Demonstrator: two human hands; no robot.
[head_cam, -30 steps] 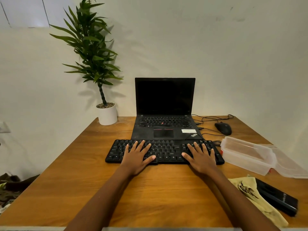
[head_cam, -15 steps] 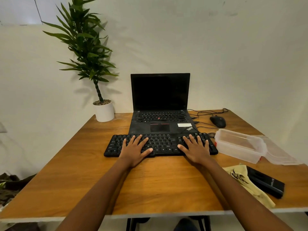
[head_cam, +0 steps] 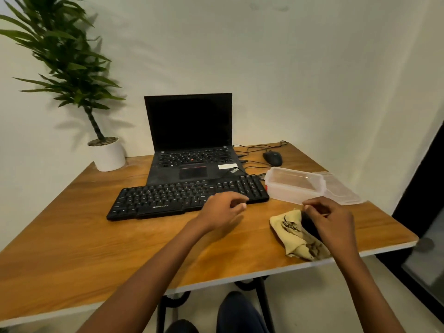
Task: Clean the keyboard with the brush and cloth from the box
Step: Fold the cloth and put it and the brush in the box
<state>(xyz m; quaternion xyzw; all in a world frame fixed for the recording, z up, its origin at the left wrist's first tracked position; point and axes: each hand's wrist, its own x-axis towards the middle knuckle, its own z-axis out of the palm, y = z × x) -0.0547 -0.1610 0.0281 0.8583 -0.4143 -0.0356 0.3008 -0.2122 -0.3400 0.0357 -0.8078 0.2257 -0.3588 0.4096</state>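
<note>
The black keyboard (head_cam: 168, 197) lies on the wooden table in front of the laptop. My left hand (head_cam: 223, 210) hovers at the keyboard's front right edge, fingers loosely curled and holding nothing. To the right, a crumpled yellow cloth (head_cam: 290, 234) lies near the table's front edge. A flat black object (head_cam: 310, 227) lies on the cloth, mostly hidden under my right hand (head_cam: 331, 222), whose fingers curl over it. The clear plastic box (head_cam: 295, 186) stands open and looks empty just behind, its lid (head_cam: 343, 191) beside it on the right.
An open black laptop (head_cam: 192, 140) stands behind the keyboard. A black mouse (head_cam: 272, 157) and cables lie at the back right. A white plant pot (head_cam: 109, 153) sits at the back left. The table's right corner (head_cam: 408, 241) is close to the cloth.
Both hands have left the keyboard keys. My right hand moved right onto the black object on the cloth; my left hand shifted right and curled. The view turned to the right.
</note>
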